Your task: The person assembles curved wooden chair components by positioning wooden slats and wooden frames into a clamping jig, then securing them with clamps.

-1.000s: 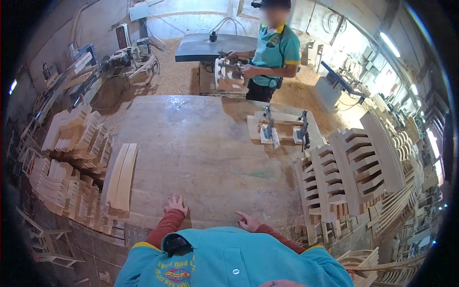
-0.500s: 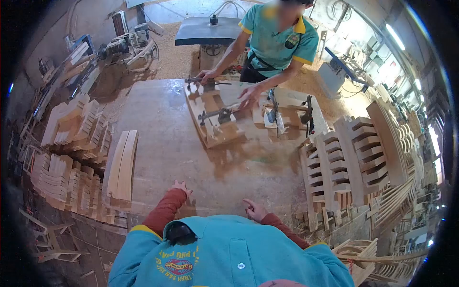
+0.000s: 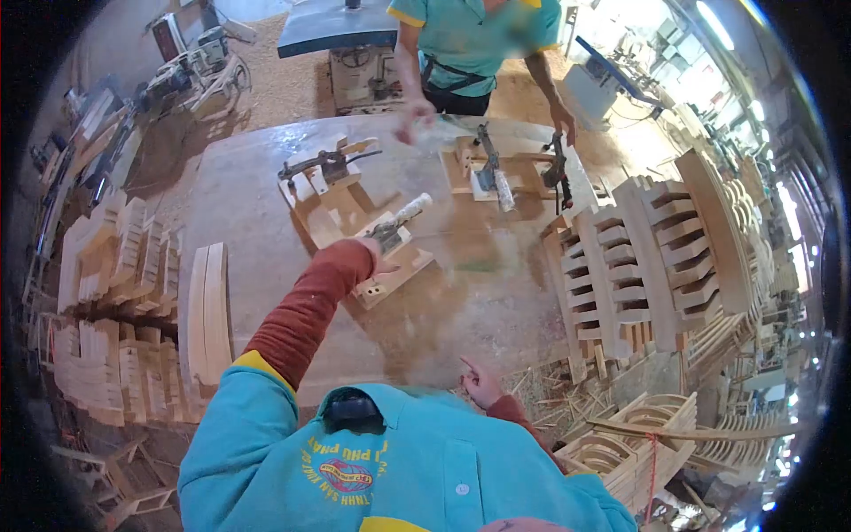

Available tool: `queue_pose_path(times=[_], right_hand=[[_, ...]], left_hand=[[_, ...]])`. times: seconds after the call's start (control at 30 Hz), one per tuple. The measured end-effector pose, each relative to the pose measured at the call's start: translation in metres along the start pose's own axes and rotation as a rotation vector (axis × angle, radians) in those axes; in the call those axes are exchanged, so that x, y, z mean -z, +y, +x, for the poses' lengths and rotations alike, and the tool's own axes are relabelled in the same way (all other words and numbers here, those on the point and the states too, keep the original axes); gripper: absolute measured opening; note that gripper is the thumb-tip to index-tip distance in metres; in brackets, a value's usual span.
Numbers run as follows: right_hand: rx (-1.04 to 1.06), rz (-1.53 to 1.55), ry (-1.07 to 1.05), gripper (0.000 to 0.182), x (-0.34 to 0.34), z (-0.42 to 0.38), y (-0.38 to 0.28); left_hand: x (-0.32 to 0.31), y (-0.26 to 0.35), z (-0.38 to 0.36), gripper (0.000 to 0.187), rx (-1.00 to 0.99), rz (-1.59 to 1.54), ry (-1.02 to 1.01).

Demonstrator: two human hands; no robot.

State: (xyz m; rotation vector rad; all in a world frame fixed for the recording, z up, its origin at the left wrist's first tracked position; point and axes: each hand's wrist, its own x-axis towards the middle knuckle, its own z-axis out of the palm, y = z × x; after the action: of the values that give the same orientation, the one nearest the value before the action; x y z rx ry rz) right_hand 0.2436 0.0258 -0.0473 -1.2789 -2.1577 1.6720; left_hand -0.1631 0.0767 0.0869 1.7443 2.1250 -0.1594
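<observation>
My left hand (image 3: 378, 254) reaches over the table onto the near end of a wooden clamping jig (image 3: 328, 213), its fingers closed about the jig beside the near toggle clamp (image 3: 390, 232). That clamp has a pale wrapped handle; part of the grip is hidden by my hand and sleeve. A second toggle clamp (image 3: 330, 165) sits at the jig's far end. Low at the table's near edge is my right hand (image 3: 481, 385), holding nothing, with the index finger stretched out.
Across the wooden table (image 3: 257, 177) stands a co-worker (image 3: 461, 53), one hand near a second clamping jig (image 3: 523, 173). Two long wood strips (image 3: 207, 310) lie at left. Stacked curved wooden parts (image 3: 115, 257) flank the left side; slotted wooden pieces (image 3: 647, 266) stand at right.
My left hand has moved forward from the near edge onto the jig. The jig has shifted left and toward me. The co-worker's hands have left it. My right hand stays near the edge.
</observation>
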Motion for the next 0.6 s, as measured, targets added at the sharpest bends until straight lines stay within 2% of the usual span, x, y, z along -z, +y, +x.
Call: queue_pose_path(times=[0.03, 0.07, 0.1, 0.17, 0.2, 0.23, 0.33, 0.37, 0.5, 0.57, 0.6], right_hand=[[-0.036, 0.058, 0.026, 0.049, -0.001, -0.005, -0.009], [-0.078, 0.113, 0.050, 0.050, -0.002, -0.013, -0.014], [-0.086, 0.044, 0.048, 0.050, -0.001, -0.018, -0.014], [-0.093, -0.090, 0.059, 0.050, 0.000, -0.022, -0.015], [-0.076, -0.056, 0.081, 0.050, 0.001, -0.023, -0.019], [-0.060, -0.025, 0.101, 0.050, 0.000, -0.026, -0.023], [-0.033, 0.079, 0.144, 0.051, 0.001, -0.036, -0.036], [-0.028, 0.131, 0.156, 0.051, -0.003, -0.038, -0.031], [-0.031, 0.382, 0.172, 0.050, -0.008, -0.042, -0.065], [0.059, 0.366, 0.132, 0.052, 0.000, -0.027, -0.069], [0.103, 0.360, 0.113, 0.052, 0.005, -0.018, -0.072]], left_hand=[[0.057, 0.023, -0.004, 0.062, 0.066, -0.199, -0.325], [0.057, 0.017, 0.028, 0.059, -0.055, -0.269, -0.203], [0.043, 0.014, 0.064, 0.057, -0.177, -0.342, -0.078], [-0.016, 0.006, 0.139, 0.052, -0.088, -0.230, 0.516], [-0.015, 0.015, 0.148, 0.050, -0.041, -0.176, 0.814], [-0.020, 0.029, 0.152, 0.047, 0.218, -0.349, 0.423], [-0.044, 0.051, 0.148, 0.046, 0.429, -0.400, 0.491], [-0.043, 0.050, 0.136, 0.056, 0.373, -0.376, 0.442], [-0.054, 0.051, 0.083, 0.048, 0.241, -0.347, 0.502], [-0.069, 0.055, 0.045, 0.045, 0.148, -0.381, 0.548], [-0.066, 0.057, 0.021, 0.042, 0.117, -0.400, 0.491]])
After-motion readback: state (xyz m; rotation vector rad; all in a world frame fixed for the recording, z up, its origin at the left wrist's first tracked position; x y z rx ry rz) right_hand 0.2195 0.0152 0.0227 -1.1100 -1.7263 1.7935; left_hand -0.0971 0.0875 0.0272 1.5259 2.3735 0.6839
